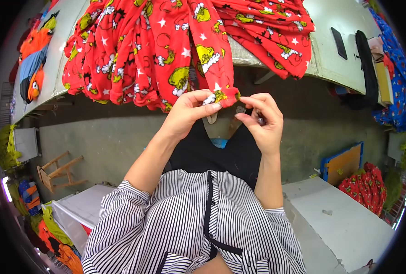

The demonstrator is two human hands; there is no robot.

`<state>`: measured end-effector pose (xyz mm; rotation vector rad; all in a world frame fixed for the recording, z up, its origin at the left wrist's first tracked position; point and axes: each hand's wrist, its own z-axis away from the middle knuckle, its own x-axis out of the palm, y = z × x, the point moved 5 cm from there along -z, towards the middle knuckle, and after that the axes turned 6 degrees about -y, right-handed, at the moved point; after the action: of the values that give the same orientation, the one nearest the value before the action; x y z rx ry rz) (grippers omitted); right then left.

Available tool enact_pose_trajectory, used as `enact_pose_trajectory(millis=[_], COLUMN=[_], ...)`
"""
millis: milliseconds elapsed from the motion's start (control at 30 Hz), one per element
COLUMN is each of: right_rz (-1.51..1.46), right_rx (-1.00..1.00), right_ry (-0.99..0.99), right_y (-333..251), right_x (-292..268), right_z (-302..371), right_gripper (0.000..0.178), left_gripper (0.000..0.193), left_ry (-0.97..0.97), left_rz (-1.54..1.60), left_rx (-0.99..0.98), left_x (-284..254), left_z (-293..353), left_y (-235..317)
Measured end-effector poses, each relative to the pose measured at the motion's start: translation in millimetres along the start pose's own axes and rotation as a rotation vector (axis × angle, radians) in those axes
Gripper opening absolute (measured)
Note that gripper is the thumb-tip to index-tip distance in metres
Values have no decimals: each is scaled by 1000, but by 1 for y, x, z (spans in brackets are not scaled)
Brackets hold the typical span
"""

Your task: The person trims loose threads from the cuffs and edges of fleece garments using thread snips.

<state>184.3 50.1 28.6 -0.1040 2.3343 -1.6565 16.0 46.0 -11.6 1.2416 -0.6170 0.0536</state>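
Left hand (187, 114): grip closed, thumb and fingers pinching the hem of a red fleece garment (166, 50) printed with yellow-green figures and white stars, which hangs off the near edge of the pale bench (340, 27) among a heap of the same fabric. Right hand (262, 121): just beside the hem corner, fingers curled nearly shut around something small, too hidden to identify. A wooden stool (57, 171) lies tipped on the floor, lower left.
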Motion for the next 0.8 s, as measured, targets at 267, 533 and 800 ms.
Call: enact_pose_trajectory(millis=[267, 533, 800], right_rz=[-216, 177, 282], right_rx=[36, 72, -115], right_ry=[-16, 43, -15], right_y=[11, -2, -4], right_x=[22, -6, 12], right_z=[-7, 8, 2], right_gripper=[12, 31, 35], left_gripper=[17, 17, 16], left_ry=[-2, 14, -6], left_rz=[-122, -107, -77], left_rx=[48, 77, 49], left_x=[0, -4, -2], left_z=[2, 5, 5], left_y=[6, 8, 9])
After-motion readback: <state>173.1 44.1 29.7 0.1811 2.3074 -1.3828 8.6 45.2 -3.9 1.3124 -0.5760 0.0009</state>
